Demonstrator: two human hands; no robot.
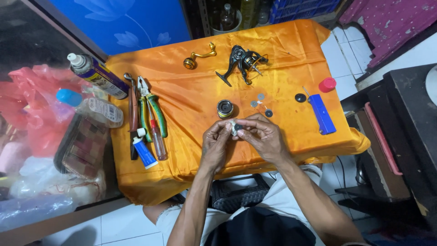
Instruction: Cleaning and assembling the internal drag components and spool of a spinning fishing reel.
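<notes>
1. The lap (255,228) is being seen nearest the camera, at 6 o'clock, with both forearms being stretched up from it toward the table (205,168).
2. A small dark disc (238,127) with a scrap of white cloth (233,129) is being pinched between the fingertips of the left hand (215,145) and the right hand (264,136); both hands are being kept closed on it, just above the near edge of the orange cloth.
3. A spool (225,109) is being left just beyond the hands, at 12 o'clock from them.
4. Small washers (261,104) are being left scattered at 1 o'clock from the hands.
5. The reel body (242,63) is being left farther back, at 12 o'clock, with the gold handle (198,58) lying at 11 o'clock.
6. At 3 o'clock from the hands, a blue tool (322,114) is being left beside a red cap (327,84) and a black disc (300,97).
7. At 9 o'clock, pliers (150,107), a screwdriver (157,136) and a tube (144,150) are being left lined up.
8. A spray can (98,75) is being left at 10 o'clock, at the table's far left corner.
</notes>
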